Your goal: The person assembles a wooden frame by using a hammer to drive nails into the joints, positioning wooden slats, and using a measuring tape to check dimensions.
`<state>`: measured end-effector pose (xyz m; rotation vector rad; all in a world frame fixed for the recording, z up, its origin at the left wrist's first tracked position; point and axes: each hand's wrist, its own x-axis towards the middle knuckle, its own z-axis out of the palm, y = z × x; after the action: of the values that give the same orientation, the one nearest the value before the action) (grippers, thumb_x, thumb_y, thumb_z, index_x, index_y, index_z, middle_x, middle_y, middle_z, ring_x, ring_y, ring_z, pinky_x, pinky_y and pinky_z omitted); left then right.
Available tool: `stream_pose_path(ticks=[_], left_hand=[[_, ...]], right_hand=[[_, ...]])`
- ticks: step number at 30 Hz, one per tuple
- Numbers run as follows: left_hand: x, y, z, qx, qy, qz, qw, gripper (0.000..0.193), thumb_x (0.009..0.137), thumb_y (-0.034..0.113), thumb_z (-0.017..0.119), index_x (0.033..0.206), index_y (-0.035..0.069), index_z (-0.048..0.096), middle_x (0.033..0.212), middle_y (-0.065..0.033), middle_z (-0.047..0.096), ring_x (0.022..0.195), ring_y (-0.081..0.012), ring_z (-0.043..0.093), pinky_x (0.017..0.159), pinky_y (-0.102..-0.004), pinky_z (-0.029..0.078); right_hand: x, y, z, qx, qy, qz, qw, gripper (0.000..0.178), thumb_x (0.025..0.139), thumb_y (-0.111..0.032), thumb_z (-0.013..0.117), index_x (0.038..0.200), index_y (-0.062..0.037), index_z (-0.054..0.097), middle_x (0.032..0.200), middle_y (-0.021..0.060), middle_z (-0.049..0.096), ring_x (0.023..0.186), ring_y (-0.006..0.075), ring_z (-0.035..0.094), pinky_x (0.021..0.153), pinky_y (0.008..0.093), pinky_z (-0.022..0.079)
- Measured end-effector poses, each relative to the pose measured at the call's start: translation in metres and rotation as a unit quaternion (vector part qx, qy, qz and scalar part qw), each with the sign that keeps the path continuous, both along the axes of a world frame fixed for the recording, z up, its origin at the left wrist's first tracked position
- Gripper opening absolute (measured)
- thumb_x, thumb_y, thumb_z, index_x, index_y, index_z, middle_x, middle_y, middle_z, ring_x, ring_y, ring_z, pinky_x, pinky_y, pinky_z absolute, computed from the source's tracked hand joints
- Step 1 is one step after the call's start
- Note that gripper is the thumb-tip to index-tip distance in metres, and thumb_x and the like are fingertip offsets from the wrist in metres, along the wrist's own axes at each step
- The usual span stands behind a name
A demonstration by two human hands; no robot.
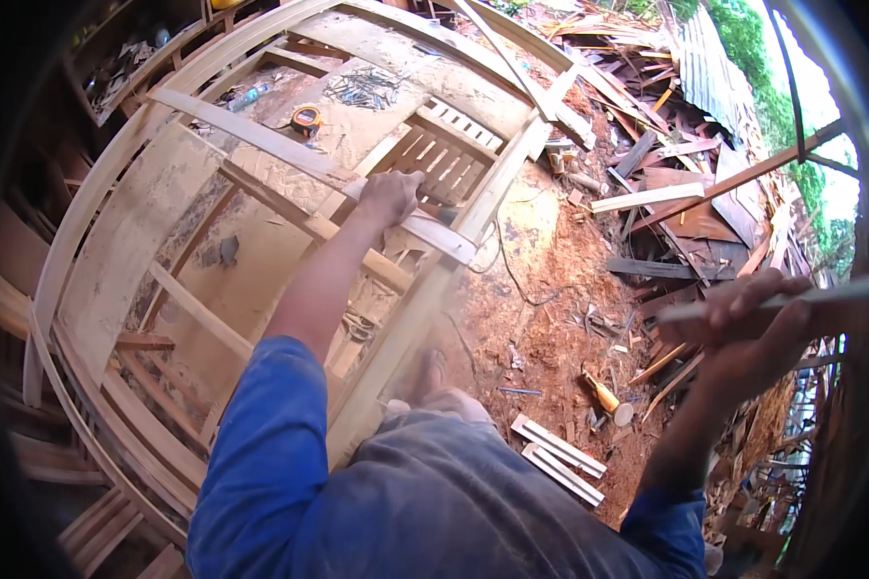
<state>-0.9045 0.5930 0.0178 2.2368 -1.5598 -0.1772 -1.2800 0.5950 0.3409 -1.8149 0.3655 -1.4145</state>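
My left hand (391, 197) is closed around a pale wooden slat (261, 140), which lies slantwise across a large wooden frame (396, 347). The slat's near end rests by the frame's right-hand rail. Out to the right, my right hand (748, 328) grips a wooden board (830, 307), raised above the ground and partly blurred; its far end runs into the dark rim of the picture. On the panel beyond the slat are an orange and black tape measure (306, 120) and a loose heap of nails (365, 87).
A slatted wooden piece (444, 159) sits within the frame. On the reddish dirt at right are a wooden mallet (603, 394), pale wood strips (560, 458) and a dark cable (512, 270). Broken boards (686, 207) are heaped behind, near a corrugated sheet (710, 77).
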Motion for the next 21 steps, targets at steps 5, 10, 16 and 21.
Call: stream_pose_path(ticks=[5, 10, 16, 21], left_hand=[[-0.007, -0.01, -0.006, -0.014, -0.018, -0.016, 1.0, 0.025, 0.092, 0.015, 0.044, 0.107, 0.011, 0.063, 0.093, -0.02, 0.072, 0.093, -0.0394, 0.07, 0.081, -0.0515, 0.054], [-0.001, 0.003, -0.009, -0.073, 0.007, 0.013, 0.997, 0.026, 0.094, 0.015, 0.042, 0.11, 0.01, 0.063, 0.095, -0.0212, 0.072, 0.093, -0.041, 0.069, 0.083, -0.0521, 0.053], [-0.028, 0.047, 0.016, -0.306, 0.136, 0.195, 0.922, 0.018, 0.099, 0.018, 0.049, 0.11, 0.011, 0.061, 0.088, -0.0218, 0.071, 0.083, -0.044, 0.068, 0.074, -0.053, 0.051], [-0.046, 0.185, 0.03, -0.326, 0.299, 0.253, 0.861, 0.019, 0.097, 0.02, 0.056, 0.106, 0.003, 0.061, 0.083, -0.0104, 0.065, 0.072, -0.0252, 0.064, 0.07, -0.0386, 0.051]], right_hand=[[-0.004, 0.012, -0.202, -0.031, 0.48, -0.076, 0.874, 0.029, 0.107, -0.032, 0.044, 0.109, -0.0057, 0.057, 0.084, 0.0115, 0.057, 0.081, 0.0239, 0.055, 0.07, 0.041, 0.045], [0.004, 0.024, -0.129, 0.097, 0.483, -0.069, 0.868, 0.026, 0.104, -0.026, 0.055, 0.098, -0.0011, 0.055, 0.068, 0.0059, 0.056, 0.054, 0.0138, 0.051, 0.046, 0.0351, 0.039], [-0.001, 0.013, -0.159, 0.075, 0.278, -0.026, 0.957, 0.017, 0.103, -0.018, 0.055, 0.103, -0.0011, 0.052, 0.067, 0.007, 0.053, 0.056, 0.0183, 0.053, 0.049, 0.035, 0.04], [-0.034, -0.01, -0.269, 0.07, 0.57, -0.006, 0.819, 0.031, 0.103, -0.029, 0.054, 0.105, 0.0019, 0.052, 0.084, 0.0315, 0.063, 0.082, 0.0502, 0.063, 0.07, 0.058, 0.046]])
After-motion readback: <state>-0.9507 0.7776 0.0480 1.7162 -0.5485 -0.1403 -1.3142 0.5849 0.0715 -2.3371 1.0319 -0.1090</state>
